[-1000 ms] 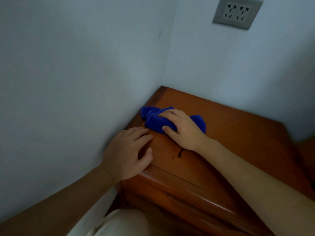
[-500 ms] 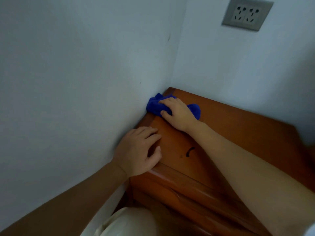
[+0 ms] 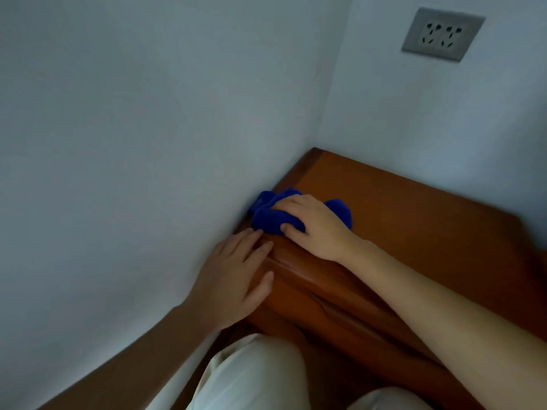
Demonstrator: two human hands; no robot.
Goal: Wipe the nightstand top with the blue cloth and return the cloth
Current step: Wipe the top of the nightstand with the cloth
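The bunched blue cloth [image 3: 270,218] lies on the orange-brown wooden nightstand top [image 3: 414,220], against the left wall near the front left corner. My right hand [image 3: 316,224] presses down on the cloth, fingers curled over it, and hides its middle. My left hand [image 3: 236,279] rests flat with fingers apart on the nightstand's front left corner and front edge, fingertips just short of the cloth.
White walls meet in a corner behind the nightstand, closing in its left and back sides. A grey wall socket [image 3: 441,34] sits high on the back wall. My knees in light trousers [image 3: 251,377] are right below the nightstand's front.
My right hand has drawn the cloth back from the far corner along the left wall toward the front edge. The view has tipped down, and my left hand stays on the corner.
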